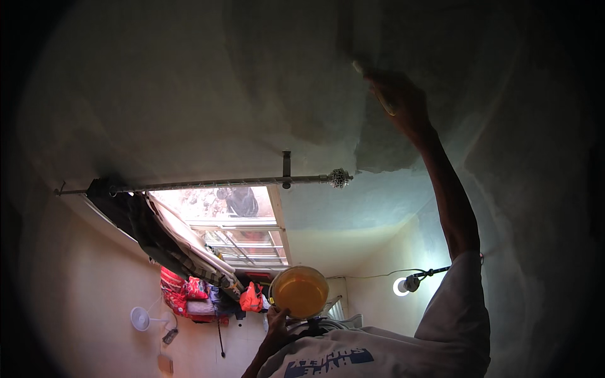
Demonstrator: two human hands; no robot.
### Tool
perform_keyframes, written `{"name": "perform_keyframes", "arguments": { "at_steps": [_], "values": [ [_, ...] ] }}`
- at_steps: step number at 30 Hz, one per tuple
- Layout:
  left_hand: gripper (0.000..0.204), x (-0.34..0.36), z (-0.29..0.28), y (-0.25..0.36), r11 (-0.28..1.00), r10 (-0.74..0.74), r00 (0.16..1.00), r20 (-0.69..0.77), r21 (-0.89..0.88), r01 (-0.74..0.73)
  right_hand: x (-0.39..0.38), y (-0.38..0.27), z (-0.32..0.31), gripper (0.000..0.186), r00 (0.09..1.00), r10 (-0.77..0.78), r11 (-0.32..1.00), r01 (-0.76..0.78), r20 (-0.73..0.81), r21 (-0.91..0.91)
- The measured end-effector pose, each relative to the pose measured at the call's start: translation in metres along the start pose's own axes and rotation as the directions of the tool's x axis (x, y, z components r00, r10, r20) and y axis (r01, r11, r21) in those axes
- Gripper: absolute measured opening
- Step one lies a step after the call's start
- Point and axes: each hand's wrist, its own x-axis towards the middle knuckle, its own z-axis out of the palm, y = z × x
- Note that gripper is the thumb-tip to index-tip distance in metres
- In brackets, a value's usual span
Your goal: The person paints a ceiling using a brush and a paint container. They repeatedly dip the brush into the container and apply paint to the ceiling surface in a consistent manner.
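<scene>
A dim, pale wall [283, 82] fills the upper half of the frame. At upper right, a slim tool [357, 67], perhaps a brush, is gripped by the right hand [404, 106], its fingers curled closed around the handle; its tip is held at or very near the wall. At lower centre, a round amber tub [273, 285] is held by the left hand [277, 320], thumb at the rim; its other fingers cannot be made out.

The step in hand is judged to be coating: a darker patch [391, 148] is seen below the tool, ending in a ragged lower edge. Light, even contact and a level tub seem called for.

Room for the arm is offered toward upper left; below, movement is bounded by the curtain rod [252, 183] and its beaded finial [340, 178].
</scene>
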Motion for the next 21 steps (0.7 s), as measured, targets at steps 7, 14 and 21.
{"name": "perform_keyframes", "arguments": {
  "at_steps": [7, 14, 21],
  "values": [
    [0.028, 0.022, -0.024, -0.031, 0.999, -0.015, 0.996, -0.090, 0.031, 0.018, -0.073, -0.023, 0.037, 0.041, 0.991, -0.025, 0.989, 0.044, 0.130, -0.142],
    [0.030, 0.013, -0.014, -0.021, 0.998, 0.003, 0.992, -0.123, 0.063, 0.005, -0.173, -0.056, 0.077, 0.041, 0.862, 0.166, 0.986, -0.160, 0.479, -0.052],
    [0.029, 0.003, -0.002, -0.007, 0.999, -0.009, 0.996, -0.094, 0.031, 0.012, -0.155, -0.040, 0.082, 0.033, 0.858, 0.195, 0.977, -0.211, 0.474, -0.020]
  ]
}}
